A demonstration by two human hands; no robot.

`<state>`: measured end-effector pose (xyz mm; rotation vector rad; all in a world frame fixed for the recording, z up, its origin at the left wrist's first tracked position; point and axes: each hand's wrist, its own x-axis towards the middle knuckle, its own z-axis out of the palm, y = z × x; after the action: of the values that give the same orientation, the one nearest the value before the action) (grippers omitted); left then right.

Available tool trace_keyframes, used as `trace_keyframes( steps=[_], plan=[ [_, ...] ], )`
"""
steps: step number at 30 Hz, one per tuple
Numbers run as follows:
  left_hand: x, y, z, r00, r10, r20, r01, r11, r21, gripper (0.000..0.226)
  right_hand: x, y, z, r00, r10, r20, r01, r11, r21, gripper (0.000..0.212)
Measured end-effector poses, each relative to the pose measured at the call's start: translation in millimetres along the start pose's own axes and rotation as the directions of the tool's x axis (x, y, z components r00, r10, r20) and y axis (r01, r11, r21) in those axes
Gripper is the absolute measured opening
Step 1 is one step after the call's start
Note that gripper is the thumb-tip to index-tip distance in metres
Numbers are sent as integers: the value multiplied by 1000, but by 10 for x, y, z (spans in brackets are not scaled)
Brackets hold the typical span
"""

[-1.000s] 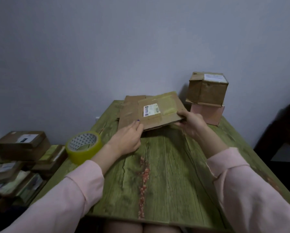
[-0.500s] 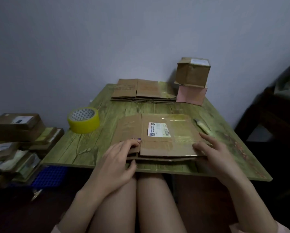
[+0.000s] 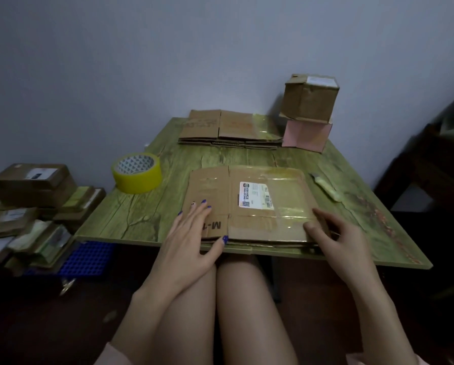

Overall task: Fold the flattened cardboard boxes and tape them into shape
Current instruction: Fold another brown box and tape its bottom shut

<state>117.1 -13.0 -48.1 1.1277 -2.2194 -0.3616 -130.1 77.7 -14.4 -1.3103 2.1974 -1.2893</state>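
Flattened box [image 3: 252, 204] laid at near edge of table [image 3: 141, 222], not yet folded or taped. Left hand [image 3: 191, 241] pressed flat on top. Right hand [image 3: 336, 238] apparently wrapped round near right corner. Two finished boxes [image 3: 310, 101] stacked at far right. Flat stack [image 3: 231, 130] left to do; tape roll [image 3: 136, 172] untouched.

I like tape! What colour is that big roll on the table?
The tape roll is yellow; the head view shows it.
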Motion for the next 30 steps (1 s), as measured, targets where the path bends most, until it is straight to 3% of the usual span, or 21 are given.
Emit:
trace_keyframes(
  steps=[5,10,15,19,22,25,27,30],
  plan=[
    [3,46,-58,996,-67,-63,50,970,-238,82,-114,-133,68,999,-51,-18,54,976,212,71],
    [61,40,-56,958,-195,-209,89,898,-431,56,-155,-244,113,989,-139,52,115,941,319,89],
    [45,18,-114,983,-168,-69,97,806,-584,73,-86,-221,194,985,-169,31,155,951,267,87],
    [238,94,-358,935,-351,47,275,636,-721,63,-55,-151,178,984,-177,8,168,949,267,86],
    [643,150,-487,856,-493,155,466,608,-643,78,-22,-103,202,981,-189,-47,195,941,278,89],
    [971,243,-524,789,-514,336,613,623,-486,91,-9,-75,235,976,-209,-59,217,937,273,83],
    [1069,281,-492,751,-543,375,659,642,-391,99,-4,-67,245,974,-220,-51,226,929,294,81],
    [1111,215,-473,735,-578,354,677,657,-332,83,7,-66,277,970,-239,-46,240,911,336,80]
  ],
)
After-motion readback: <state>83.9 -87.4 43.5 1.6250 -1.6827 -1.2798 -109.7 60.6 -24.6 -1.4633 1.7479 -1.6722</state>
